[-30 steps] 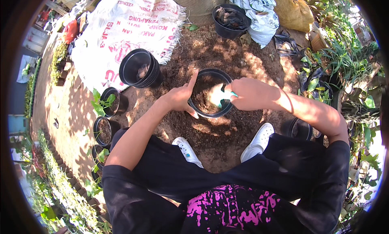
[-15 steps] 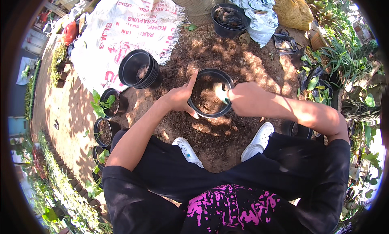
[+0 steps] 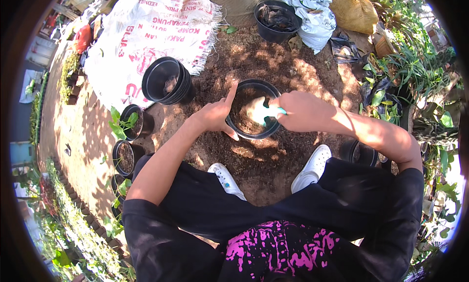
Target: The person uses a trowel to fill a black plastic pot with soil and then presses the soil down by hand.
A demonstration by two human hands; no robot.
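Observation:
A round black plant pot (image 3: 254, 136) with brown soil inside stands on the ground in front of me. My left hand (image 3: 215, 117) braces its left side, forefinger stretched along the rim and thumb lower down, gripping the pot between them. In my right hand (image 3: 300, 112), fingers are wrapped round the teal handle of a small trowel (image 3: 257, 111). The pale blade lies inside the pot over the soil, bright in a patch of sun; its tip is hard to make out.
A stack of black pots (image 3: 168, 82) stands left of the pot, by a white woven sack (image 3: 161, 33). Farther off is a black pot (image 3: 277, 20) with dark contents. Potted plants (image 3: 132, 123) line my left; greenery (image 3: 410, 72) grows on the right.
The trowel has shifted within the pot, and more of its blade and teal handle now shows. My right hand has tilted and moved slightly up and right. My left hand stays on the pot.

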